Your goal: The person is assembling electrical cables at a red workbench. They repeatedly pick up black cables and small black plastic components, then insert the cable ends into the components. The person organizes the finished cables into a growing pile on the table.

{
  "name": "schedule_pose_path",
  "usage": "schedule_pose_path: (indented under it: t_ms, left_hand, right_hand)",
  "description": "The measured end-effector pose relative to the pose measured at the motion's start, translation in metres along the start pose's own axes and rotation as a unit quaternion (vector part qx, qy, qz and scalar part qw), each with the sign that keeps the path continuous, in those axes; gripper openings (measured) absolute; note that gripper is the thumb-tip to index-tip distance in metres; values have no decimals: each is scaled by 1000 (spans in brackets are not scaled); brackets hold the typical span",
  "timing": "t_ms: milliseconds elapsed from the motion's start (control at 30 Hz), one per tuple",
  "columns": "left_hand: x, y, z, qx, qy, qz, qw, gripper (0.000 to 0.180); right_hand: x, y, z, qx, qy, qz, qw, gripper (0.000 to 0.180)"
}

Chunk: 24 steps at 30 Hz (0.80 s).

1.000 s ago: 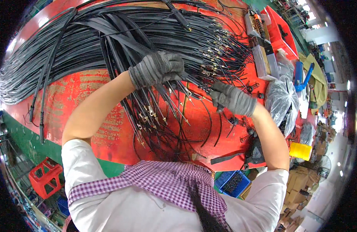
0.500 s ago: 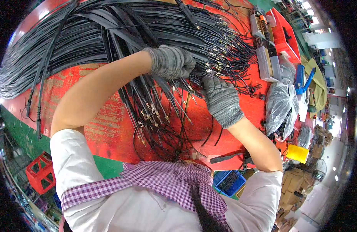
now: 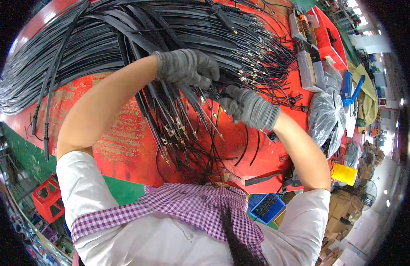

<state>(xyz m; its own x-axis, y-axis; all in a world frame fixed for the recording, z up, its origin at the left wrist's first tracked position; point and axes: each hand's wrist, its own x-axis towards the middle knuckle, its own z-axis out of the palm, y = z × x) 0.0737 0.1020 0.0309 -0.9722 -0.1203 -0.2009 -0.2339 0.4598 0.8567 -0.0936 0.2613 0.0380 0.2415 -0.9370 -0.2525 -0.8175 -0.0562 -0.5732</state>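
Both my hands wear grey knit gloves and meet over the middle of the table. My left hand (image 3: 187, 68) curls its fingers round the end of a black cable (image 3: 206, 94). Opposite it, my right hand (image 3: 254, 106) closes its fingers on a small black ribbed sleeve (image 3: 219, 92) at that cable end. The fingertips of both hands nearly touch, and the gloves partly hide the pieces. Below them hangs a bunch of black cables with metal end fittings (image 3: 176, 126). Behind lies a large bundle of black cables (image 3: 80, 48), its metal-tipped ends fanned to the right.
On the red table (image 3: 120, 146), several small black springs (image 3: 298, 107) lie right of my hand. Grey parts boxes (image 3: 309, 66), a red bin (image 3: 327, 37), a clear plastic bag (image 3: 325, 117) and a blue tool (image 3: 351, 91) line the right side. A blue crate (image 3: 267, 208) stands below the front edge.
My right hand has turned and drawn slightly down, showing its fingers round the black sleeve. My left hand has shifted a little left and its fingers have loosened slightly.
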Motion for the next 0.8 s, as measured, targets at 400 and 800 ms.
schedule_pose_path:
  t_ms: [400,800]
  left_hand:
    - [-21,-19,1,189,149,147,959,22]
    - [-45,-32,2,49,183,157,969,31]
  right_hand:
    - [24,-14,-20,525,-161,124,827,36]
    - [26,-23,-22,535,-182,146,812,48]
